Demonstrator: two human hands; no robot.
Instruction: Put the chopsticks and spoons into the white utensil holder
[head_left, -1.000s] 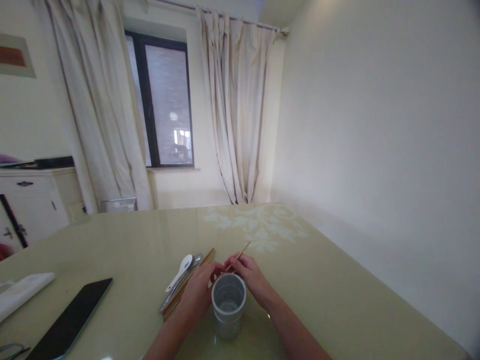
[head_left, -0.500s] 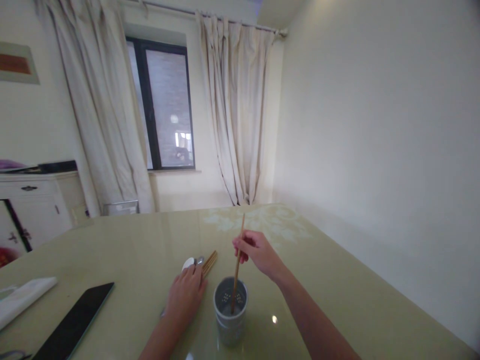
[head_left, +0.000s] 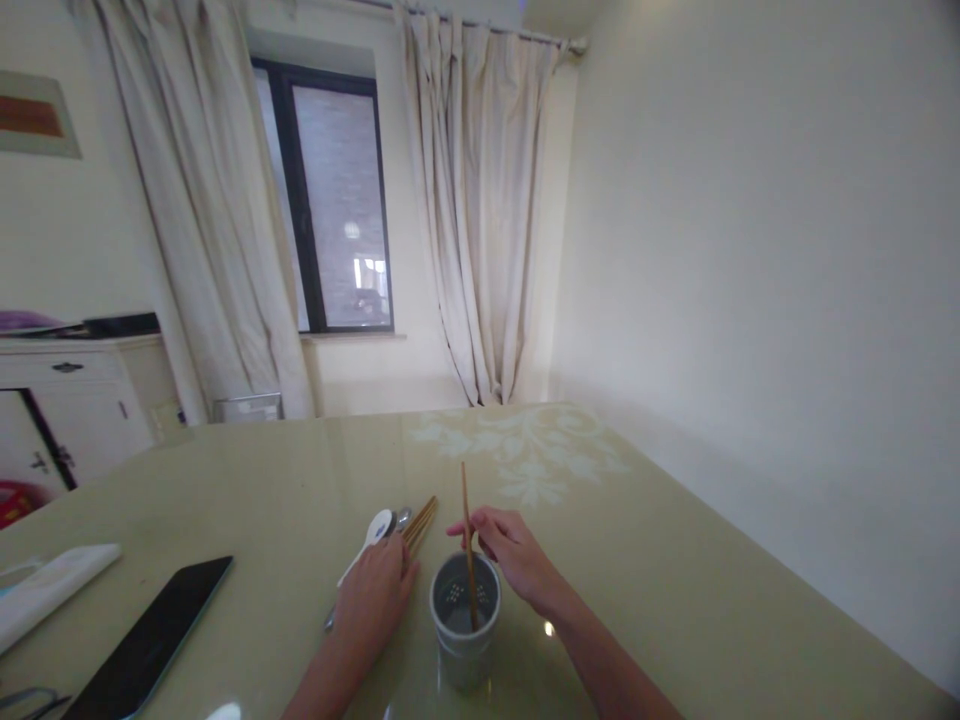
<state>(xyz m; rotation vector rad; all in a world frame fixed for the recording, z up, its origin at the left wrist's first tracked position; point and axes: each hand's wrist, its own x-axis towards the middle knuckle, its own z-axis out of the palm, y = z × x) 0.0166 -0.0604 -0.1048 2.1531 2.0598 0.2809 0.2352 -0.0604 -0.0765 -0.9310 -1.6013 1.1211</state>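
A grey holder (head_left: 465,655) with drain holes in its base stands upright on the table. One wooden chopstick (head_left: 464,490) leans in it, its lower end at the bottom. Just behind the rim is my right hand (head_left: 517,560), index finger stretched out past the chopstick and the grip loosened. Left of the holder, my left hand (head_left: 379,580) lies palm down with bent fingers over several wooden chopsticks (head_left: 424,518); their lower parts are hidden. Beside these, partly under the same hand, are a white spoon (head_left: 379,527) and a metal spoon (head_left: 404,517).
A black tablet-like slab (head_left: 154,640) lies on the glossy table (head_left: 675,610) at the left, next to a white flat object (head_left: 56,585). A dark looped item (head_left: 34,695) shows in the lower left corner. Walls, a curtained window and a white cabinet (head_left: 86,400) surround the table.
My right hand has lowered the chopstick into the holder, and its fingers have loosened. The chopstick now tilts left instead of right. My left hand has shifted slightly, showing more of the white spoon.
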